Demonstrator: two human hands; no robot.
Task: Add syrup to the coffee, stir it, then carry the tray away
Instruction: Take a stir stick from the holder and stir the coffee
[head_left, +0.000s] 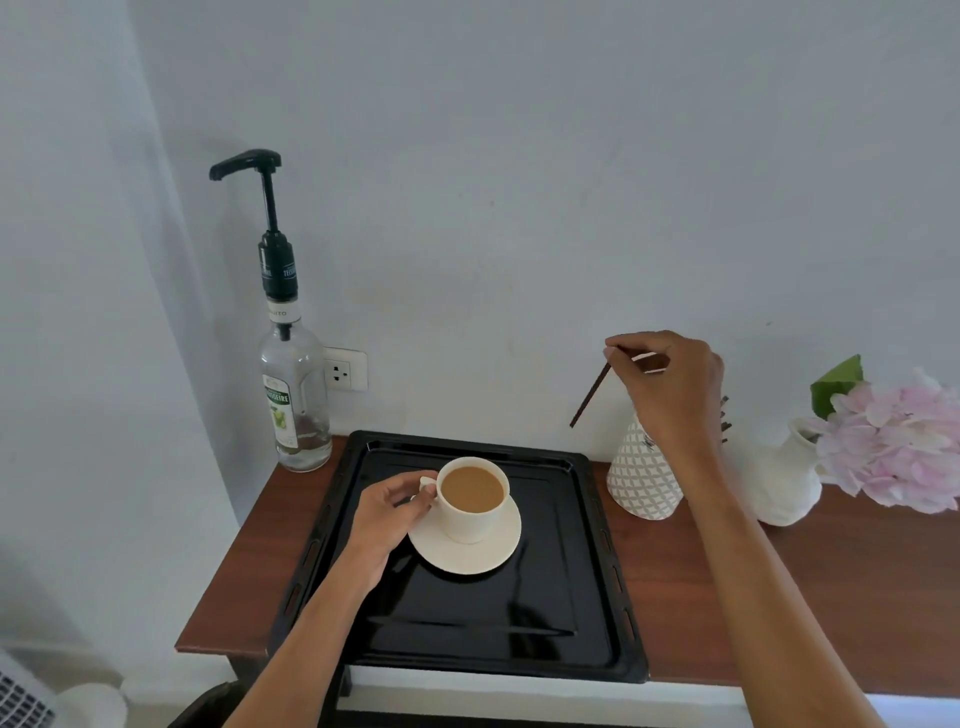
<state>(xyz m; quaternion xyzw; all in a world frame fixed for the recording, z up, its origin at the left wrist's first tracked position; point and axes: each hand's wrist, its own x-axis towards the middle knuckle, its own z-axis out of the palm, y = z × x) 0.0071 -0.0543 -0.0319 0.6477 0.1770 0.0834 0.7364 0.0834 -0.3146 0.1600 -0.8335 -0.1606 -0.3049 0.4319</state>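
Black and glossy, the tray (467, 613) lies on the wooden table (857, 597) and serves as the landmark here; on it, toward its far half, the cup of coffee (471, 493) stands upright on 1 pale saucer (467, 556). The left hand (387, 512) is on the tray's left half, fingers pinched on the cup's handle to steady it. The right hand (670, 382) is raised beyond the tray's far right corner, fingertips closed on 1 thin brown stir stick (590, 395), which hangs tilted in the air above the patterned holder (644, 473) standing just right of the tray. The syrup bottle (293, 395), pump on top, stands off the tray's far left corner, untouched at this moment.

The step in hand looks like stirring; to do it well, bring the stick across over the tray, lower its tip straight into the middle of the coffee, keep the left-hand pinch firm so the cup cannot slide on the saucer, and stir in small slow circles clear of the rim, since the coffee sits fairly high.
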